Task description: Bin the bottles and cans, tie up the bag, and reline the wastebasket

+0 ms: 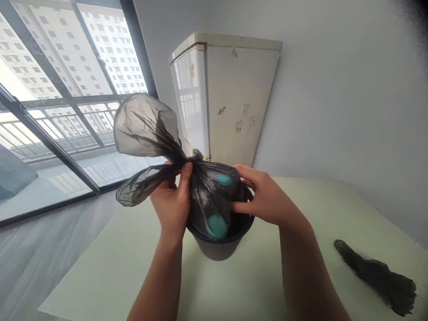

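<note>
A black translucent garbage bag [209, 196], its neck gathered and looking tied, sits tilted in the mouth of a dark trash bin [219, 250]. Teal rounded items [217, 226] show through the plastic. My left hand [174, 196] pinches the gathered neck between thumb and fingers, with two puffed loops of plastic spreading out to the left. On the other side my right hand [262, 194] grips the body of the bag near the bin's right rim. Its fingertips are partly hidden behind the plastic.
The bin stands on a pale green table [133, 263]. At the right lies another crumpled black plastic bag [377, 276]. Behind the table stands an old white refrigerator [240, 98], with a sliding glass door [67, 98] to the left.
</note>
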The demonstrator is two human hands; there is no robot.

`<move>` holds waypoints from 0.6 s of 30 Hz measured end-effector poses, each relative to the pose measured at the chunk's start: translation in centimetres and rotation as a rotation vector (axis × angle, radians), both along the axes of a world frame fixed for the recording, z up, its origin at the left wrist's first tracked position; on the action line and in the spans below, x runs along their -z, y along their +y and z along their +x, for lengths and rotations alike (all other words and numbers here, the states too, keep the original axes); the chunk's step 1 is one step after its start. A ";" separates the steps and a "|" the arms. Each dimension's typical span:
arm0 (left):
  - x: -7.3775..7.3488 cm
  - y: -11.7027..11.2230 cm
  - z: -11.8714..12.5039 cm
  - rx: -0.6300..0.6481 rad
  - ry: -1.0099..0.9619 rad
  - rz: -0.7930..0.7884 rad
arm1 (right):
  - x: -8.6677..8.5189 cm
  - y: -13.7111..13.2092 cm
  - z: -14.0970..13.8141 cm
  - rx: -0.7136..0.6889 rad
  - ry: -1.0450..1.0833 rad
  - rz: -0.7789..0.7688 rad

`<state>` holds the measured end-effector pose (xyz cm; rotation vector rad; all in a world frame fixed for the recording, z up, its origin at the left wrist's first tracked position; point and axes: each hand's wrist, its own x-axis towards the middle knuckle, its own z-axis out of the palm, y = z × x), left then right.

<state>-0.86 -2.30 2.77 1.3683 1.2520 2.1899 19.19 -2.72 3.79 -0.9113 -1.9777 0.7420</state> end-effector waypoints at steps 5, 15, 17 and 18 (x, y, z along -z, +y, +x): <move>0.1 0.1 -0.1 0.048 0.005 -0.011 | 0.2 0.1 0.3 0.056 0.146 -0.025; -0.2 -0.2 -0.2 0.059 0.081 -0.018 | 0.5 0.1 -0.2 0.090 0.357 0.020; -0.2 -0.3 -0.2 0.072 0.075 -0.022 | 0.5 0.1 -0.2 0.096 0.369 0.008; -0.2 -0.3 -0.2 0.083 0.080 -0.031 | 0.5 0.0 -0.1 0.101 0.373 0.004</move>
